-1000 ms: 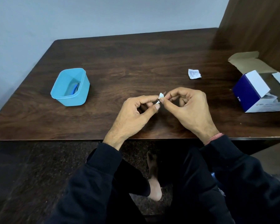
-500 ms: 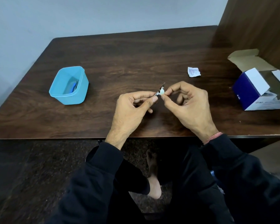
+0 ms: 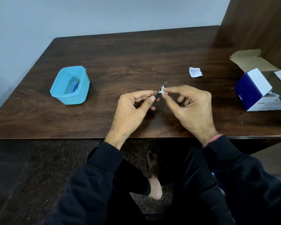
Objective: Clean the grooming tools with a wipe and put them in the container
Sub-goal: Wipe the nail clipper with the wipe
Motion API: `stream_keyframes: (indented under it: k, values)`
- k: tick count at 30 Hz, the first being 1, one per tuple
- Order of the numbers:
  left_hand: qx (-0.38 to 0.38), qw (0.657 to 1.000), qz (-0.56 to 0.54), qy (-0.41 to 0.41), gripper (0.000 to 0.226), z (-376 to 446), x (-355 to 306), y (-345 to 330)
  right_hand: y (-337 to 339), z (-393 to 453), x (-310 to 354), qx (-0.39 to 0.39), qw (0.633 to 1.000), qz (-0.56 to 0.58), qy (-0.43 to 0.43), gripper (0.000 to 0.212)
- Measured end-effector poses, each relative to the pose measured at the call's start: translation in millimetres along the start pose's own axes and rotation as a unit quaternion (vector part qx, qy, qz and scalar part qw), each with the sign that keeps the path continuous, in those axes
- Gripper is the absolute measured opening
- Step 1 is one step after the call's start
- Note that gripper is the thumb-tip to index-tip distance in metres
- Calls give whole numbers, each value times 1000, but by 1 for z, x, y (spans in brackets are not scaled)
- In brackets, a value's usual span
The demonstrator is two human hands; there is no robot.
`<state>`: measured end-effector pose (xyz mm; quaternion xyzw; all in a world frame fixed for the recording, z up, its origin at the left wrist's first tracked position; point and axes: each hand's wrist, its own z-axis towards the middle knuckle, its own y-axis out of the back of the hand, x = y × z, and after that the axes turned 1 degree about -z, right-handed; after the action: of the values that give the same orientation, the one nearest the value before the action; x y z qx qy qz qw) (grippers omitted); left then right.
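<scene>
Wiping continues: left hand pinches a slim metal tool above the table, right hand pinching a wipe around it; blue container apparently holds one tool already.

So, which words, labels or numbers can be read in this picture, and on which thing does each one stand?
Blue and white box: a small white logo and a line of print, too blurred to read.
Torn sachet: reddish print, too small to read.
Blue container: no text visible.

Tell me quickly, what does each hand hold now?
Left hand: pinches a thin metal tool.
Right hand: pinches a small white wipe around the tool.
</scene>
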<state>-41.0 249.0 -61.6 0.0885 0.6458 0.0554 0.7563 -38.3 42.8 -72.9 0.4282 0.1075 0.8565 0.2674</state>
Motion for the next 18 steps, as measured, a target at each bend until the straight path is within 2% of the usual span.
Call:
stream_keyframes:
  k: [3,10,15,18]
  values:
    - [20,1000,8,-11,22,0,0,0,-3,-1,-3,13,999,-32,20,15]
    - [21,999,0,-31,24,1,1,1,-3,-2,-5,44,998,-10,40,11]
    - [25,999,6,-40,27,3,2,2,-3,-1,-4,35,997,-50,46,9]
    - [24,999,4,-41,28,3,3,2,-3,-3,-3,58,994,-59,68,8]
